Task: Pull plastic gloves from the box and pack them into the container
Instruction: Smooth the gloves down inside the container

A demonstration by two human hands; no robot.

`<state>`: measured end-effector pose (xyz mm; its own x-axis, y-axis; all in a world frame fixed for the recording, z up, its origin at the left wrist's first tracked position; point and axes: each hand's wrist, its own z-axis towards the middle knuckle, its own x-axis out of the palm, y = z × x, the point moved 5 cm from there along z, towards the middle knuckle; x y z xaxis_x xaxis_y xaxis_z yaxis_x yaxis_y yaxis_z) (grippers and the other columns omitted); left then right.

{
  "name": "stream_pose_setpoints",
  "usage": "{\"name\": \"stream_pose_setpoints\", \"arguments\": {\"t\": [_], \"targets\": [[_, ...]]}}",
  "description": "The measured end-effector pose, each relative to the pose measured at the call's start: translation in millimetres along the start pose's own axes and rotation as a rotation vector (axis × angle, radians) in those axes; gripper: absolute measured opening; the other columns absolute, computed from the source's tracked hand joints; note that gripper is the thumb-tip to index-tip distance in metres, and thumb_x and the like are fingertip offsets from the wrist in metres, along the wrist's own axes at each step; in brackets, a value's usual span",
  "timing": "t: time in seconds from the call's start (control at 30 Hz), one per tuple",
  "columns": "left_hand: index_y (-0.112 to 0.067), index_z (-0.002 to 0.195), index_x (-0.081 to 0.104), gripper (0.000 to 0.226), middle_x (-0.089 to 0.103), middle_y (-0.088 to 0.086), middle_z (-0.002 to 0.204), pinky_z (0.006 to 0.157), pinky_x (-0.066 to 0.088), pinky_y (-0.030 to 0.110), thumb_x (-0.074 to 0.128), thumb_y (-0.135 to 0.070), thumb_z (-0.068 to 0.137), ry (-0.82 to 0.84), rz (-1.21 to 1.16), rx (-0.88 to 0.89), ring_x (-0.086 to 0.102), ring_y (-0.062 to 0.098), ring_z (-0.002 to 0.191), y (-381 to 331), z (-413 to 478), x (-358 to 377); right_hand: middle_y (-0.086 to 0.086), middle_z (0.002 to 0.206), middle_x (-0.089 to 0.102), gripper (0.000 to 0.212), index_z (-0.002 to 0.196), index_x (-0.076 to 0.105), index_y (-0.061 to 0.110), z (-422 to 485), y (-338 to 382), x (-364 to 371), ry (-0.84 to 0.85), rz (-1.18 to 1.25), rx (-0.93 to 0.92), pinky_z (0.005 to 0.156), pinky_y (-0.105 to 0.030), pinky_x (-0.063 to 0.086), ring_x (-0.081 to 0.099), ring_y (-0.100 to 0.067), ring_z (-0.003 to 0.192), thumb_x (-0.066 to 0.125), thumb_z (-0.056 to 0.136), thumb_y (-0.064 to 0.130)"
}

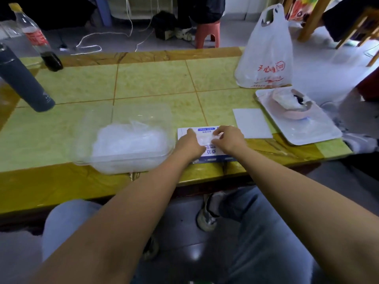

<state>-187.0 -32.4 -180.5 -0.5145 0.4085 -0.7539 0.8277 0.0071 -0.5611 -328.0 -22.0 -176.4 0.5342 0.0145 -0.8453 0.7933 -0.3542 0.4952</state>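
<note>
The box (213, 158), just right of the part-filled container (127, 162), is pressed down by the straight-fingered left hand (190, 143) while a glove (206, 138) at its slot is pinched by the right hand (229, 140); such film, likely light, limp and slippery, is best taken bunched.

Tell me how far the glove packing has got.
Done: a pile of plastic gloves already lies in the clear container. In hand: the left hand rests on the glove box while the right hand pinches a glove at its opening. Still to do: pulling that glove free and packing it; how many remain in the box cannot be seen.
</note>
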Motion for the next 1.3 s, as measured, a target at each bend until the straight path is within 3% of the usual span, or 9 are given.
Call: {"name": "stream_pose_setpoints", "arguments": {"t": [0.2,0.37,0.47,0.6,0.77,0.9,1.0,1.17,1.3], "targets": [[-0.01,0.135,0.032,0.068,0.058,0.01,0.121,0.077,0.043,0.031,0.07,-0.031,0.083,-0.036,-0.068,-0.044,0.057,0.03,0.109,15,10,5,0.003,0.081,0.071,0.008,0.083,0.075,0.02,10,9,15,-0.035,-0.063,-0.031,0.06,-0.024,0.043,0.067,-0.019,0.081,0.069,0.08,0.016],[-0.01,0.137,0.03,0.073,0.059,0.01,0.118,0.074,0.044,0.033,0.072,-0.031,0.082,-0.05,-0.054,-0.037,0.058,0.03,0.106,14,11,7,-0.004,0.073,0.065,0.02,0.07,0.064,0.009,12,12,20,-0.069,-0.133,-0.079,0.06,-0.031,0.048,0.061,-0.024,0.071,0.053,0.086,0.014],[-0.01,0.142,0.024,0.079,0.059,0.011,0.119,0.072,0.042,0.032,0.072,-0.031,0.082,-0.045,-0.067,-0.064,0.058,0.031,0.106,15,14,8,-0.003,0.065,0.052,0.028,0.062,0.053,0.007,11,11,14,0.018,0.137,-0.178,0.059,-0.031,0.038,0.048,-0.018,0.063,0.053,0.088,0.016],[-0.013,0.146,0.02,0.082,0.059,0.01,0.118,0.071,0.042,0.032,0.07,-0.031,0.083,-0.06,-0.052,-0.059,0.058,0.03,0.105,15,13,9,0.0,0.084,0.058,0.008,0.088,0.065,0.006,-1,1,-5,-0.001,0.577,-0.155,0.069,-0.023,0.041,0.05,-0.01,0.076,0.06,0.089,0.013],[-0.022,0.145,0.027,0.068,0.062,0.01,0.117,0.072,0.042,0.031,0.064,-0.03,0.088,-0.062,0.019,-0.005,0.058,0.029,0.102,13,13,12,-0.003,0.077,0.057,0.023,0.084,0.065,0.004,9,-4,10,0.002,0.229,-0.122,0.067,-0.03,0.039,0.052,-0.017,0.073,0.07,0.084,0.026],[-0.016,0.145,0.028,0.067,0.059,0.01,0.125,0.076,0.039,0.03,0.064,-0.031,0.089,-0.058,0.04,0.0,0.056,0.031,0.112,13,13,13,-0.003,0.069,0.067,0.029,0.071,0.059,-0.002,-1,8,-15,-0.122,0.581,-0.137,0.062,-0.018,0.044,0.058,-0.001,0.059,0.061,0.09,0.02],[-0.017,0.146,0.028,0.067,0.06,0.011,0.124,0.081,0.041,0.031,0.063,-0.03,0.09,-0.048,0.043,0.005,0.055,0.031,0.114,14,14,14,0.008,0.056,0.06,0.035,0.06,0.057,0.01,-6,6,-25,-0.134,0.741,-0.127,0.059,-0.014,0.046,0.061,-0.01,0.06,0.054,0.094,0.016],[-0.017,0.15,0.021,0.069,0.058,0.013,0.123,0.079,0.041,0.029,0.058,-0.026,0.092,0.008,0.03,-0.007,0.055,0.031,0.112,13,13,15,0.0,0.044,0.041,0.034,0.054,0.045,0.009,-13,-10,-22,-0.13,0.971,0.051,0.044,-0.022,0.03,0.036,-0.015,0.042,0.044,0.088,0.008],[-0.019,0.152,0.019,0.068,0.052,0.013,0.132,0.079,0.041,0.029,0.054,-0.021,0.094,0.057,-0.031,-0.015,0.053,0.031,0.114,13,13,14,-0.005,0.062,0.046,0.014,0.067,0.049,0.012,-20,-26,-11,-0.081,1.113,0.256,0.057,-0.031,0.035,0.044,-0.023,0.062,0.045,0.079,0.017]]}}
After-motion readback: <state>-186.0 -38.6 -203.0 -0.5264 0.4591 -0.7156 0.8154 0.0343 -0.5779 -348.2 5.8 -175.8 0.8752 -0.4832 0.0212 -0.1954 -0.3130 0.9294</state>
